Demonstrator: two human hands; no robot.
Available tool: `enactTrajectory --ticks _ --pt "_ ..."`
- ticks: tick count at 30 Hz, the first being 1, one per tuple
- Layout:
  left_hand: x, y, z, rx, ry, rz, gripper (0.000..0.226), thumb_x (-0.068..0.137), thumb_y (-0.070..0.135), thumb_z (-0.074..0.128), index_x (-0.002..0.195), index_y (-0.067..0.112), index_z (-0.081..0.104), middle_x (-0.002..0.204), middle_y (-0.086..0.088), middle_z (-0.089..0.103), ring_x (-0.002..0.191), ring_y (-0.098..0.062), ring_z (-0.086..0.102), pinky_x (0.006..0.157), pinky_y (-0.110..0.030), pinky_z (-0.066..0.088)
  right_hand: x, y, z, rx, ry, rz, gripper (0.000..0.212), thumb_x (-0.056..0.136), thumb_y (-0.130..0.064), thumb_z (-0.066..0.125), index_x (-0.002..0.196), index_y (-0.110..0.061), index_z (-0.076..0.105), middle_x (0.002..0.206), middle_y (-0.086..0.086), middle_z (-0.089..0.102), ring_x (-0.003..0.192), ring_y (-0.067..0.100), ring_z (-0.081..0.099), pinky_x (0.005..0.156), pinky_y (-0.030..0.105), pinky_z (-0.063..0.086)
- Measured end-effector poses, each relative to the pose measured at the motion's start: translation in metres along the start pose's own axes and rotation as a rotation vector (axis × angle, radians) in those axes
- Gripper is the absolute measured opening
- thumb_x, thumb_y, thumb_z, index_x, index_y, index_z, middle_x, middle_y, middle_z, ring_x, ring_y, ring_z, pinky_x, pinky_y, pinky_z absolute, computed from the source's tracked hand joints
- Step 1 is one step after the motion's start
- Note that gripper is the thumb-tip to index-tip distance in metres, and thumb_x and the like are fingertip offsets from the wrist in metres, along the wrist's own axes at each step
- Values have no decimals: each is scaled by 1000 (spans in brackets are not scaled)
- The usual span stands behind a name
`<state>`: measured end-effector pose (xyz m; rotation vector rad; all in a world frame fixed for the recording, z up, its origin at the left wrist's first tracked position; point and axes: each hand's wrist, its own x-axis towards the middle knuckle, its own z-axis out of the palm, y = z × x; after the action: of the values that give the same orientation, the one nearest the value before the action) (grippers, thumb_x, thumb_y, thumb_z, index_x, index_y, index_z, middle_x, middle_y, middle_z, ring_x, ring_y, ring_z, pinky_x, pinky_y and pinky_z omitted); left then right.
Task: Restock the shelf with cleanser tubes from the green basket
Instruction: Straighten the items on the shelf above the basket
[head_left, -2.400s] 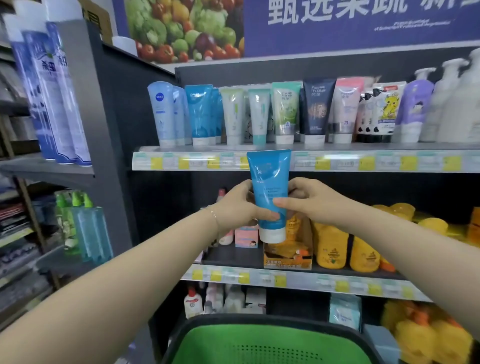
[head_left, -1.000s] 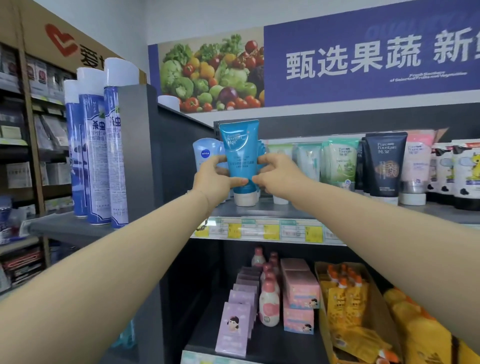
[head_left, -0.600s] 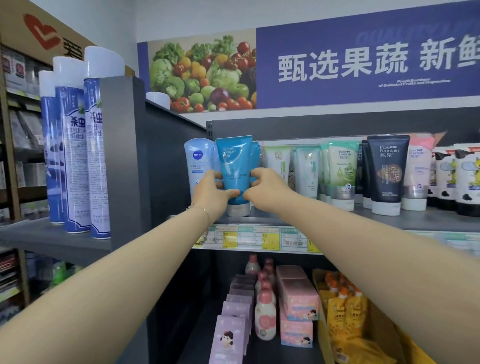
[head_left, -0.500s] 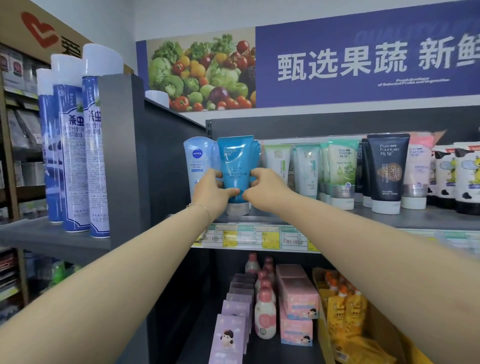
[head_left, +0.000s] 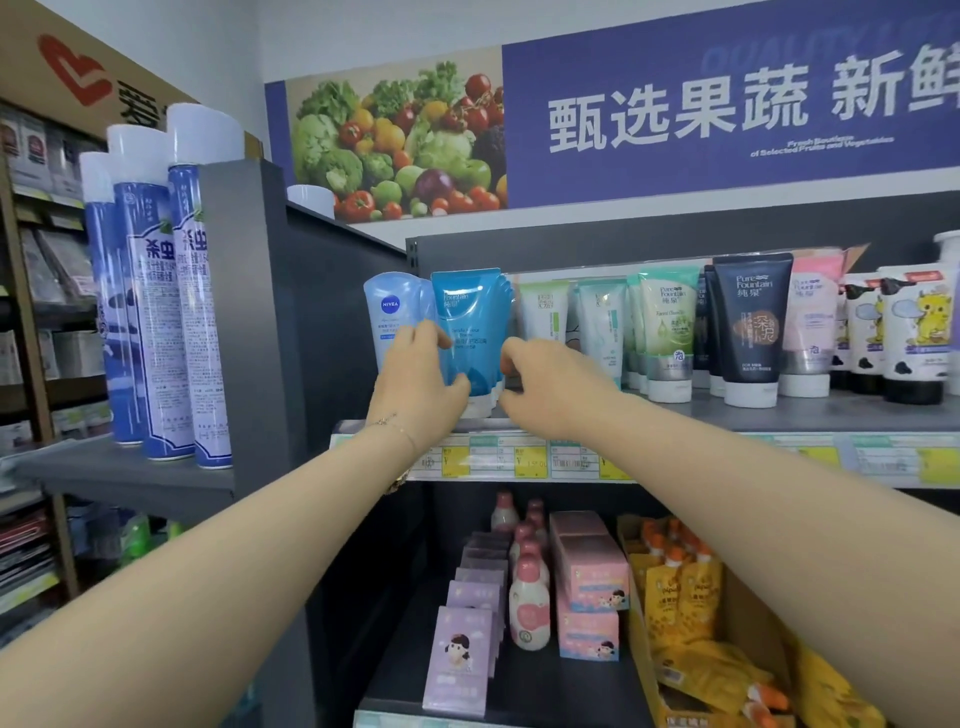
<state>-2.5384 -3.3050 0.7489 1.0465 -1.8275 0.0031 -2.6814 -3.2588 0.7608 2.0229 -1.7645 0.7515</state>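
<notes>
A blue cleanser tube (head_left: 470, 322) stands cap-down on the upper shelf (head_left: 831, 410), at the front of a row of matching blue tubes and right of a pale Nivea tube (head_left: 389, 312). My left hand (head_left: 415, 384) grips its left side, thumb across the lower front. My right hand (head_left: 550, 389) pinches its right edge with curled fingers. The white cap is mostly hidden behind my hands. The green basket is out of view.
More tubes line the shelf to the right: green ones (head_left: 667, 332), a dark one (head_left: 750, 322), then cartoon-printed bottles (head_left: 914, 332). Tall blue spray cans (head_left: 156, 312) stand on the left rack. Below are pink bottles (head_left: 530, 603) and yellow pouches (head_left: 685, 597).
Both hands raised the blue tube from below the shelf edge and set it on the upper shelf beside the Nivea tube. Over the last half second it has barely moved.
</notes>
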Motion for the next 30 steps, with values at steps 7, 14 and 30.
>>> enactTrajectory --ticks 7,14,30 --pt "-28 20 3 142 -24 190 26 87 18 56 111 16 47 113 2 46 105 -19 49 84 -37 47 -35 9 -15 -409 201 -160 23 93 -32 42 105 -15 50 102 3 57 94 24 54 70 33 32" --pt "-60 47 18 207 -101 386 25 86 18 54 110 13 52 106 -3 52 98 -24 52 83 -42 45 -85 27 -24 -461 229 -206 20 88 -30 50 97 -12 56 92 6 59 87 28 59 65 33 28" --pt "-173 78 80 239 -464 444 29 91 31 48 118 21 45 108 2 54 95 -22 56 77 -39 48 -222 80 10 -274 27 -119 26 93 -43 41 105 -23 53 98 -5 57 92 18 57 65 27 31"
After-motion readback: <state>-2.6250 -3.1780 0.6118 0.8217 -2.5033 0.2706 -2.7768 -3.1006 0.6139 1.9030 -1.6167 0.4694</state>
